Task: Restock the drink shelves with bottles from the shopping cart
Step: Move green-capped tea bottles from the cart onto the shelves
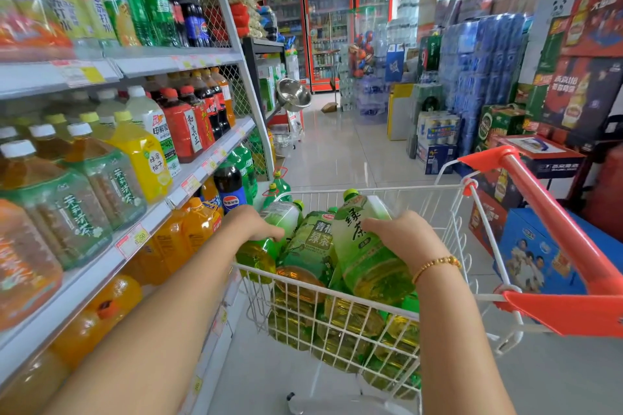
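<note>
Bottles fill the shopping cart to its rim, so by my reading the restock is at the pick-up step, with nothing yet lifted toward the drink shelves on the left. The left grip lies over the shoulder of a pale green bottle at the near-left corner of the cart, fingers curled down round it. The right grip is wrapped over the upper body of a green tea bottle that lies tilted on top of the load, cap pointing away. Both bottles rest on the others in the cart; a third green bottle lies between them, touching both.

The next move likely calls for raising each bottle above the wire rim before swinging it left; the tilted one would also need turning upright. The shelf fronts carry a lip of price tags, and the rows behind look packed; I cannot tell from this view where a free slot lies. The cart stands just beside the shelving, so sideways room is tight. The red handle and stacked boxes bound the right; the floor ahead lies open.
</note>
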### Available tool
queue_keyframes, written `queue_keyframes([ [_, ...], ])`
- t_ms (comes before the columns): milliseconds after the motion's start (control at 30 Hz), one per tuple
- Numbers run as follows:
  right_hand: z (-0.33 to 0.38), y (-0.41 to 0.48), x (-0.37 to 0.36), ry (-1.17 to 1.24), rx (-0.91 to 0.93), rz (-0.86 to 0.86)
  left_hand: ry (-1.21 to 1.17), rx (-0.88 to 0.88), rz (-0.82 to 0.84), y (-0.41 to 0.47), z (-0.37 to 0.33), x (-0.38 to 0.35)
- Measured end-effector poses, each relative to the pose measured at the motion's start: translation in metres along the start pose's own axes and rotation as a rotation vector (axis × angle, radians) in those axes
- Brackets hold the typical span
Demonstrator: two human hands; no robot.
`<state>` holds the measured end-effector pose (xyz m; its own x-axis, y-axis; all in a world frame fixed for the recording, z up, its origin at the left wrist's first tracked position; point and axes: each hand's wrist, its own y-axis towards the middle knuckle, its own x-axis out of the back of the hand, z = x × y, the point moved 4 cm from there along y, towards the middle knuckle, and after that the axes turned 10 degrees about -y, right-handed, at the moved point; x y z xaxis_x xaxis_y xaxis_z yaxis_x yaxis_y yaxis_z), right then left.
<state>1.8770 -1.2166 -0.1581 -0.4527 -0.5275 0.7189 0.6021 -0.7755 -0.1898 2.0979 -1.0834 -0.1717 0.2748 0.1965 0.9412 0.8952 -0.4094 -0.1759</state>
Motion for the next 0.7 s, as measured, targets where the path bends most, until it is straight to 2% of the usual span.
queue_keyframes([
  [200,-0.002,-0.001,0.0,0.001,0.0,0.055,0.147,-0.117,0.013,-0.003,-0.008,-0.016],
  [300,-0.01,0.0,-0.001,-0.009,-0.021,0.084,0.133,-0.132,0.03,-0.004,-0.007,-0.022],
  [433,-0.016,-0.004,0.0,0.129,-0.07,0.132,-0.011,-0.073,0.011,-0.004,0.0,-0.011],
  [533,-0.016,-0.005,0.0,0.175,-0.049,0.18,-0.124,-0.018,0.109,-0.005,0.0,0.007],
  [633,-0.015,-0.006,0.001,0.189,-0.023,0.186,-0.398,0.062,0.278,-0.004,0.004,0.03],
  [700,-0.014,-0.008,0.0,0.212,-0.016,0.185,-0.658,0.103,0.309,-0.009,0.016,0.051],
])
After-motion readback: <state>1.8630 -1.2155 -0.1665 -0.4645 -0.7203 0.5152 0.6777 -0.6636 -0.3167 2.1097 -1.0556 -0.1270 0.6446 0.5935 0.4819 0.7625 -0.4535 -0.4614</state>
